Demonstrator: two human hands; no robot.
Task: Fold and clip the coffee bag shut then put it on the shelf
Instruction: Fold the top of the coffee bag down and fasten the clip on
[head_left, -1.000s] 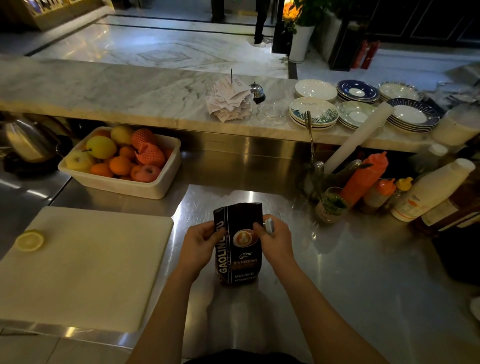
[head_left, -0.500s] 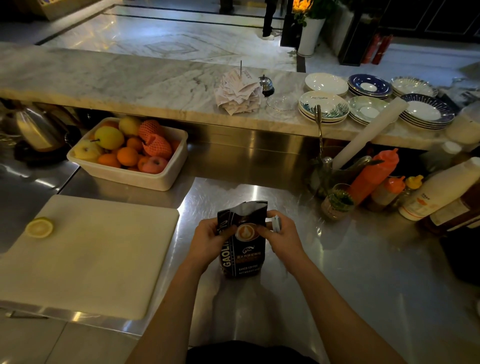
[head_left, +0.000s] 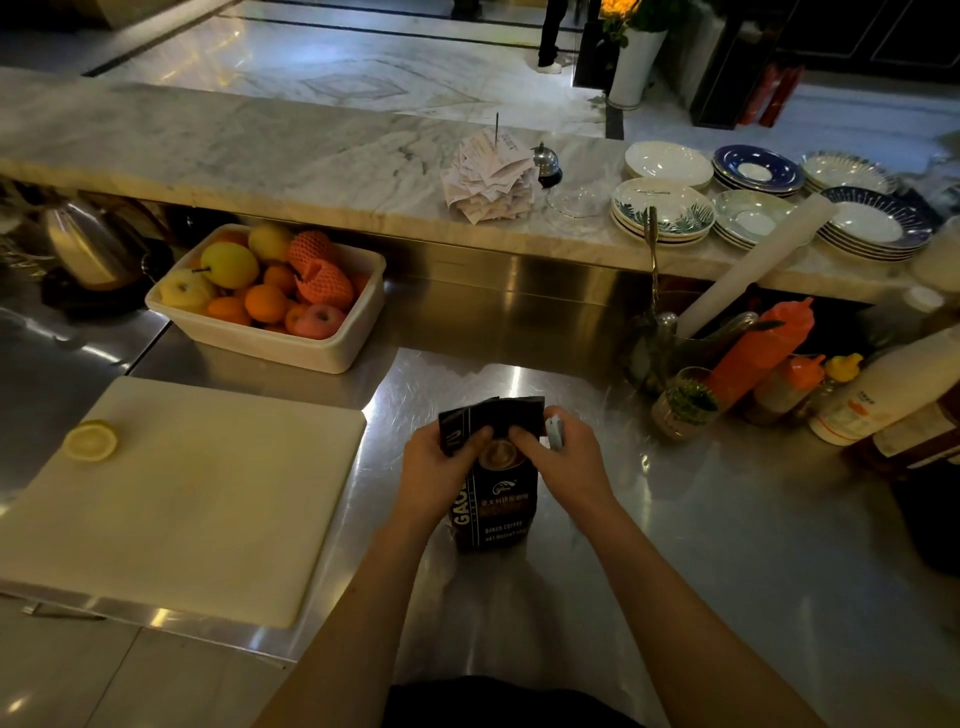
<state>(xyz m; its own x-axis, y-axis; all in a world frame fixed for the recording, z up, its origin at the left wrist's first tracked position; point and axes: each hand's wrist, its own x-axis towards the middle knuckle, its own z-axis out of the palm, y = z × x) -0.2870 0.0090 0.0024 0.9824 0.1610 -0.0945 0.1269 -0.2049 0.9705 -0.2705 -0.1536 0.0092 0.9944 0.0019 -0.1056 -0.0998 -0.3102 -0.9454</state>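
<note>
A black coffee bag stands upright on the steel counter, its top part bent over toward me. My left hand grips the bag's upper left side, thumb pressing on the folded flap. My right hand holds the upper right side, its fingers on the flap, and also keeps a small pale clip tucked between its fingers. The clip is off the bag.
A white cutting board with a lemon half lies to the left. A tub of fruit sits behind it. Sauce bottles, a herb jar and a utensil holder stand at the right. Plates and receipts rest on the marble ledge.
The bag's top has been bent down from upright into a fold. Both hands have moved from the bag's sides up onto the flap.
</note>
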